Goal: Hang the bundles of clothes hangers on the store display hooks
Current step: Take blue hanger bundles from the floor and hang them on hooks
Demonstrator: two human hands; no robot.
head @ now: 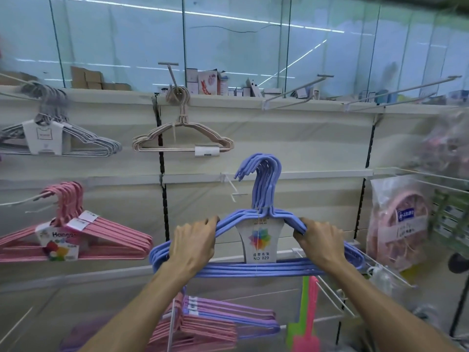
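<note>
Two hands on the blue hanger bundle (256, 269), one per shoulder. Left hand (194, 241) has fingers curled over the left shoulder; right hand (320, 241) grips the right shoulder the same way. I see the bundle upright between them, hooks up, white label card (258, 241) facing me. Empty white display hook (232, 186) sits on the wall panel just above and between the hands, left of the bundle's hooks; not touching it. Left of the left hand: pink hanger bundles (106, 236) already hung. Above the hands: beige hanger bundle (182, 138) on its hook. Below the hands: purple and pink bundles (223, 318). Right of the right hand: bagged pink item (398, 222).
</note>
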